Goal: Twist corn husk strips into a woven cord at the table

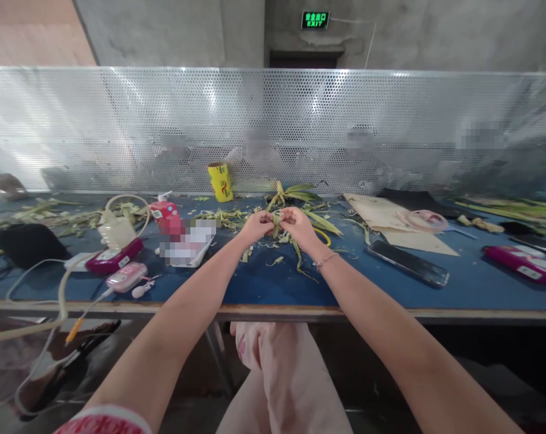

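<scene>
My left hand (257, 225) and my right hand (299, 227) meet over the middle of the blue table. Both have their fingers closed on one small piece of green plant leaf (276, 224), pinched between the fingertips. A long thin green strip (300, 260) trails down below my right hand onto the table. Just behind the hands lies a heap of green leaves (300, 191). More shredded plant strips (218, 218) are strewn to the left of my left hand. Small scraps lie on the table around both hands.
A perforated metal screen (273, 120) rises behind the blue table (273, 292). To the left are a yellow tube (221, 182), a red carton (166, 217), a white phone (193, 244) and cables. To the right lie a dark phone (408, 263), cardboard (385, 217) and a magenta device (523, 263).
</scene>
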### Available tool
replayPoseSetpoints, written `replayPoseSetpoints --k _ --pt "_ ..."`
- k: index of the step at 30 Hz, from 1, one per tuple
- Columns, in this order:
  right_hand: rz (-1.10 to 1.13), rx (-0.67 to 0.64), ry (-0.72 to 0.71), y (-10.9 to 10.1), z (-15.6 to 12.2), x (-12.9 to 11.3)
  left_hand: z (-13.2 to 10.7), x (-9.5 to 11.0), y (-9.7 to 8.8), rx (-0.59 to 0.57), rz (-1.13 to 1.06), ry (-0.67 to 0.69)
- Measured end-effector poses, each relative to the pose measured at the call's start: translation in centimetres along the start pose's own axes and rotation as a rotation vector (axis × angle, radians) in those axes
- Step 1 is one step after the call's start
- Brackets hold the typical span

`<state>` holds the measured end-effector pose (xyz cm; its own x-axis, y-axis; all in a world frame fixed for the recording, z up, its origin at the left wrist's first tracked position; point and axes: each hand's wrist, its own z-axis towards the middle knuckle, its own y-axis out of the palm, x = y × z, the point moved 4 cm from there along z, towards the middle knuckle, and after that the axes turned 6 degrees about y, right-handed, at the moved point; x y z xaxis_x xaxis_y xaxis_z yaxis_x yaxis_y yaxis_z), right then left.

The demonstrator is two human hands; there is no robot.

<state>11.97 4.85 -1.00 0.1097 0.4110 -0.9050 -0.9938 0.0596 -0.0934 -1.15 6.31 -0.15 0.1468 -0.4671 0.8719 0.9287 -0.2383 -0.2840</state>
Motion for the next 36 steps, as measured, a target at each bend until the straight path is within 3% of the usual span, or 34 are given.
replayPoseSetpoints --k 6,16,22,28,36 --pt "-0.056 0.03 -0.019 -0.1 -0.2 -0.4 -0.3 0.4 0.1 0.021 -0.067 0.032" --pt "-0.051 0.145 0.042 -0.7 0.0 -0.5 -0.4 0.2 0.0 0.1 -0.245 -0.08" --pt "-0.07 0.104 -0.02 -0.7 0.1 -0.4 -0.4 0.3 0.3 0.029 -0.257 -0.082" --pt "-0.162 0.052 -0.128 -0.3 -0.5 -0.8 -0.7 0.6 0.2 0.07 -0.223 -0.077" --pt "-0.206 0.085 -0.138 -0.4 -0.8 -1.3 -0.8 0.9 0.0 0.083 -0.216 -0.081"
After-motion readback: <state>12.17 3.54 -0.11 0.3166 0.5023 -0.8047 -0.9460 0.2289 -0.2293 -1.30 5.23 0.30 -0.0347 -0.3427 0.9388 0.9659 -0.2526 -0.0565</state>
